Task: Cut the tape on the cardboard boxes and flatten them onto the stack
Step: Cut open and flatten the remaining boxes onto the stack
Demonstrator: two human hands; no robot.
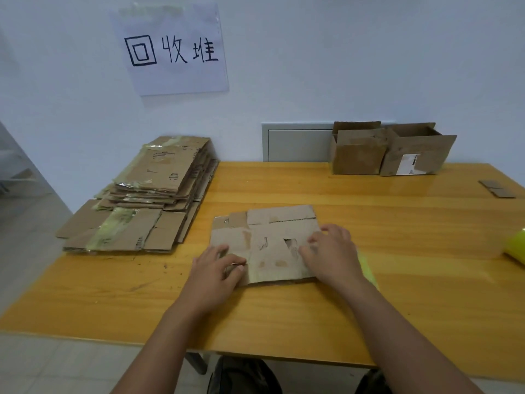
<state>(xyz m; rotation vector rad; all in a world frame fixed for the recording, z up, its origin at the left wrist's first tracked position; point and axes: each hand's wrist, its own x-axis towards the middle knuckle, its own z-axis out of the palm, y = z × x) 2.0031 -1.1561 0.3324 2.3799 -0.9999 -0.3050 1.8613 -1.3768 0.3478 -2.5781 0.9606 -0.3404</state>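
A flattened brown cardboard box (270, 240) lies in the middle of the wooden table (397, 251). My left hand (216, 271) rests on its near left corner, fingers curled over the edge of a flap. My right hand (332, 254) presses flat on its right side with fingers spread. A tall stack of flattened boxes (142, 200) with yellowish tape strips sits at the table's left end. Two standing boxes with open tops (358, 152) (414, 155) are at the far right against the wall. No cutting tool is visible.
A yellow-green tape roll (515, 247) sits at the right edge. A small cardboard scrap (496, 189) lies far right. A yellow-green strip (366, 268) peeks from under my right wrist. A paper sign (170, 49) hangs on the wall above the stack.
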